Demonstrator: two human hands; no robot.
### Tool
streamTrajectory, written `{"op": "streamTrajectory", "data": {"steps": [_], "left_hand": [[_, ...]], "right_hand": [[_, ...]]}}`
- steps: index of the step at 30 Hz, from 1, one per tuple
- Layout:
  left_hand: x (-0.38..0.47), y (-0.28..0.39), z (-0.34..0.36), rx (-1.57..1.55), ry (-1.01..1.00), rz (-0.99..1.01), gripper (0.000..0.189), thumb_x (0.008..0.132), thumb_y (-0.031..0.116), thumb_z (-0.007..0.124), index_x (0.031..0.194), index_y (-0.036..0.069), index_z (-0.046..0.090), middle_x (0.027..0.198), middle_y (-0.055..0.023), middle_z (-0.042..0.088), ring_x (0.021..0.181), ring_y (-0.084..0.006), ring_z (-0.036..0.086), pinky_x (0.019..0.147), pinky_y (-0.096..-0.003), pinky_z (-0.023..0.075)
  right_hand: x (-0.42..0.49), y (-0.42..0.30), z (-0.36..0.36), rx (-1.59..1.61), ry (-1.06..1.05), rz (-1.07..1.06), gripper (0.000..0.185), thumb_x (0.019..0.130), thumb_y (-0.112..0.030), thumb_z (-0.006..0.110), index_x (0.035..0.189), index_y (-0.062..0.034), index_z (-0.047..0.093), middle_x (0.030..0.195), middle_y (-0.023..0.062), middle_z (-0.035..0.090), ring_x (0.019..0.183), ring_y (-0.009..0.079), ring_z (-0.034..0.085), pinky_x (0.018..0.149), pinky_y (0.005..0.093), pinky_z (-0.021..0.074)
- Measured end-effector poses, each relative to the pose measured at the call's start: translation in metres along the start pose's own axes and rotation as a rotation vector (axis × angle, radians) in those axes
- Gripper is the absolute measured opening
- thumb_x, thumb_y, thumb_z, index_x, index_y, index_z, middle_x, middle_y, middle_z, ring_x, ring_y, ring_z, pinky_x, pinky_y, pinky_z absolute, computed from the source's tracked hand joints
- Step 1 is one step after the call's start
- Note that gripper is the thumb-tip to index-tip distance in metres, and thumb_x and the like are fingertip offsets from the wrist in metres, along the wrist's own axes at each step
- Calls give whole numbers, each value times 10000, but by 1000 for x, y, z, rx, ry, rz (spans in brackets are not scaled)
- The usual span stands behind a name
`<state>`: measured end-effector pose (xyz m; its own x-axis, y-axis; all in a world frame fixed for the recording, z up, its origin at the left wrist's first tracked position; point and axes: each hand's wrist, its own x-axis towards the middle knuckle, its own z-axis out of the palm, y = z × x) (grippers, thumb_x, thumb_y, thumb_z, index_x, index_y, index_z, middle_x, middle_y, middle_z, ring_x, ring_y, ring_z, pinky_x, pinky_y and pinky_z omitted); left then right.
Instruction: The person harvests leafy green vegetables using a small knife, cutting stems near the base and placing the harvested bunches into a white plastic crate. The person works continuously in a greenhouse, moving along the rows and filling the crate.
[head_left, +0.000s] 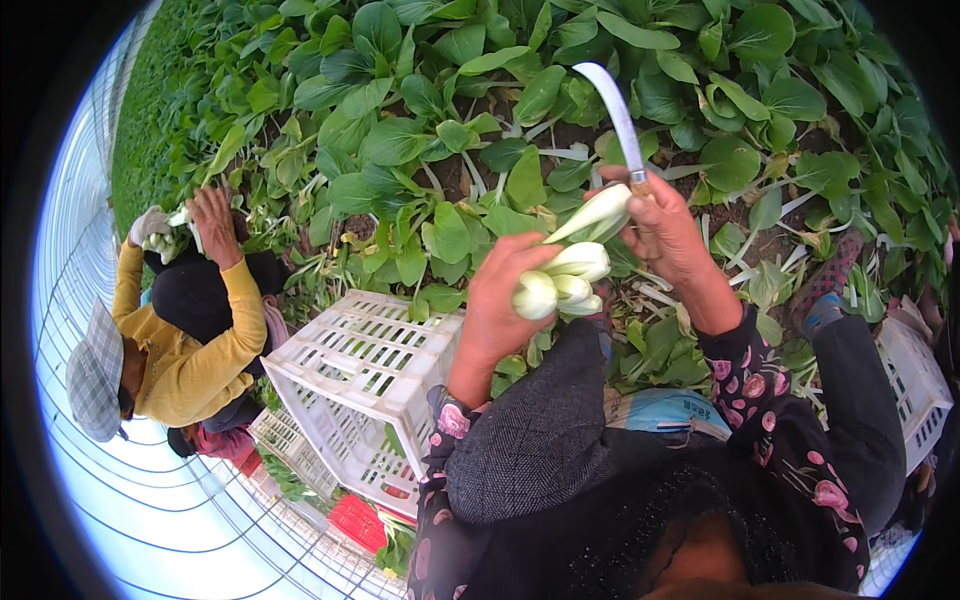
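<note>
My left hand is closed around a bunch of bok choy, with several pale stem bases pointing toward my right side. In my right hand is the wooden handle of a sickle, whose curved blade points up and away from me. The fingers of that hand also touch the base of one more bok choy head, which lies above the bunch between both hands. Its leaves are partly hidden behind my left hand.
Leafy bok choy plants grow ahead, with cut leaves on the soil. A white plastic crate stands tilted at my left; another crate is at the right. A co-worker in a yellow top handles greens at the far left.
</note>
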<state>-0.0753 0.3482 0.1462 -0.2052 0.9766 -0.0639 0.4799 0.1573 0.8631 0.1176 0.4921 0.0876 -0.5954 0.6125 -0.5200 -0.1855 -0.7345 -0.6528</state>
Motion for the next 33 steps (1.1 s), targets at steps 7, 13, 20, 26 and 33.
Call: {"op": "streamTrajectory", "data": {"steps": [7,13,20,26,33], "left_hand": [[8,14,-43,-689,207,-307,654,593,-29,742,1230,-2,601,1412,-191,516,1228,-240,572,971,-351,506],[16,16,-62,-604,-102,-512,684,554,21,805,1203,1,587,1271,-83,615,1085,-142,583,976,-301,454],[37,-22,-103,-332,-316,-608,890,574,74,796,1401,25,471,1148,-88,653,1033,-203,622,936,-319,480],[86,-106,-131,687,-658,-651,1015,604,179,784,1500,60,320,1070,-247,688,1004,-413,660,869,-448,533],[33,-156,-142,830,-605,-678,794,630,167,782,1330,35,432,1002,-241,694,954,-428,664,828,-495,540]], "right_hand": [[27,-19,30,-198,5,-85,326,834,-166,789,1099,-61,630,812,-38,613,608,29,513,496,190,392],[24,-7,68,-192,-343,-2,343,832,-144,724,1140,-39,614,860,-23,628,646,33,527,545,181,397],[50,36,65,-290,-378,201,332,936,-268,626,1144,-16,573,813,8,615,551,60,521,473,214,388],[102,118,76,-926,-190,66,339,1011,-364,510,968,-28,532,756,112,605,586,210,579,561,364,458],[124,156,91,-1076,-181,111,335,994,-348,511,1015,-14,530,844,228,632,823,439,617,741,506,471]]}}
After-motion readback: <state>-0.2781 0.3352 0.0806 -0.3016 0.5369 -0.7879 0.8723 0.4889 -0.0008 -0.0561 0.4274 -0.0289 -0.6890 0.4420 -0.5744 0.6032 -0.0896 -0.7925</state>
